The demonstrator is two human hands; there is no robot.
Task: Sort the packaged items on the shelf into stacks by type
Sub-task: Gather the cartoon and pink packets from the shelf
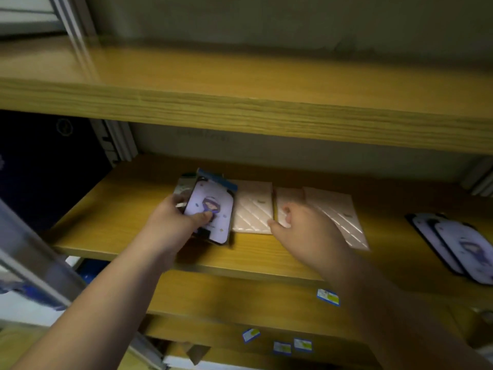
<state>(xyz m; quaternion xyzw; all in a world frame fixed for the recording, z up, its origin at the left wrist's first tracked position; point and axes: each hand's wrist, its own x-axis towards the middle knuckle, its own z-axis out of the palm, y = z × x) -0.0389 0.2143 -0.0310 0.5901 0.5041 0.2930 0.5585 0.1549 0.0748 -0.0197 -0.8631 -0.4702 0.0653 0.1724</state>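
Note:
My left hand (pixel 173 222) grips a small bunch of packaged phone cases (pixel 210 209); the top one is lavender with a cartoon figure and a blue header. Right beside it a pink quilted package (pixel 252 209) lies flat on the middle shelf (pixel 120 206). My right hand (pixel 306 228) rests over a second pink package (pixel 288 201), fingers spread, thumb at the first package's edge. A third pink package (pixel 338 212) lies partly under my right wrist. A fanned stack of lavender cartoon packages (pixel 458 247) sits at the far right.
An upper wooden shelf (pixel 240 108) overhangs the work area. Grey metal uprights (pixel 117 142) stand at the left rear. Small blue and white stickers (pixel 328 297) mark the lower shelf edges. A dark blue panel (pixel 48 169) fills the left side.

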